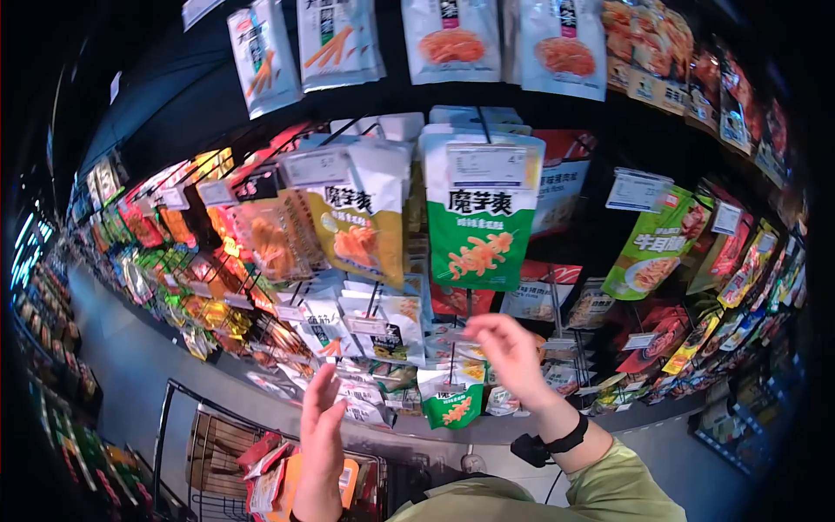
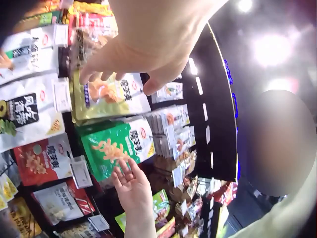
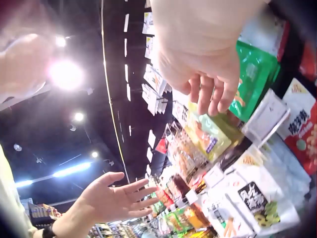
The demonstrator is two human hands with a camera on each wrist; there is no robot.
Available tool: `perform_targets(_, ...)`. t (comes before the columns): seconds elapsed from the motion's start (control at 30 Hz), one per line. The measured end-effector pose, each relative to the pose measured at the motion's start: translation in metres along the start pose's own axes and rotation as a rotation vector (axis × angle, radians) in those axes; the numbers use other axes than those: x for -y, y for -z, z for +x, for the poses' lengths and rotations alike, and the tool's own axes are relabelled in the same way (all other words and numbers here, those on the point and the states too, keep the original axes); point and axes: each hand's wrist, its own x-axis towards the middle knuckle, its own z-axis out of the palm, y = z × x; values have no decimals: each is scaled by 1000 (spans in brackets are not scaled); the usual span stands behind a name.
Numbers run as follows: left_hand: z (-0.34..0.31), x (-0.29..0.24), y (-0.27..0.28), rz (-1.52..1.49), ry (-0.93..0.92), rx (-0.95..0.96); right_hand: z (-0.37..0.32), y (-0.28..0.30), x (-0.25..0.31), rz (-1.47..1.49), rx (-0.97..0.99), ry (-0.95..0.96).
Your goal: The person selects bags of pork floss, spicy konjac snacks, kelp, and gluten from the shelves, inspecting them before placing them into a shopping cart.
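Note:
A green-and-white snack bag (image 1: 478,248) with Chinese lettering hangs from a shelf hook, a price tag (image 1: 491,165) over its top. My right hand (image 1: 511,358) is raised below that bag, its fingers loosely bent and nothing in them. In the left wrist view the right palm (image 2: 133,193) faces up, with the fingertips overlapping the green bag's lower edge. Lower left, my left hand (image 1: 320,439) is held up empty. The right wrist view shows its fingers (image 3: 133,201) spread. A gold-and-white bag (image 1: 361,226) hangs left of the green one.
More hanging snack bags fill the curved rack, including a bright green bag (image 1: 654,252) at right and white bags (image 1: 452,43) on the row above. A wire shopping cart (image 1: 163,435) stands at lower left, with red packets (image 1: 263,474) and an orange item inside.

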Motion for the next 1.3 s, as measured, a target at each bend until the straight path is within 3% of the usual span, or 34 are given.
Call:
perform_targets(0.03, 12, 0, -13, 41, -20, 94, 8, 3, -1, 34, -182, 77)
perform_targets(0.13, 61, -10, -78, 64, -23, 318, 39, 31, 11, -131, -453, 216)
perform_targets(0.23, 96, -18, -126, 117, -89, 395, 64, 47, 14, -227, -479, 223)
perform_targets(0.47, 176, 4, -176, 159, -361, 226, 117, 72, -13, -336, -412, 137)
perform_targets(0.67, 224, 33, -178, 11, -357, 174, 142, 82, -15, -421, -374, -8)
perform_targets(0.7, 228, 34, -179, -29, -318, 209, 146, 83, -16, -318, -347, -29)
perform_targets(0.73, 233, 37, -178, -69, -278, 243, 150, 85, -16, -316, -339, -26)
perform_targets(0.8, 250, 47, -174, -51, -221, 239, 159, 92, -18, -133, -209, 165)
perform_targets(0.93, 259, 44, -182, -68, -319, 233, 167, 99, -20, -154, -147, 149)
perform_targets(1.0, 269, 52, -178, -128, -243, 230, 169, 102, -18, -19, -76, 59)
perform_targets(1.17, 276, 55, -178, -105, -197, 182, 178, 110, -20, -154, -81, 52)
perform_targets(1.3, 276, 54, -182, -124, -237, 123, 190, 112, -37, -47, -82, 145)
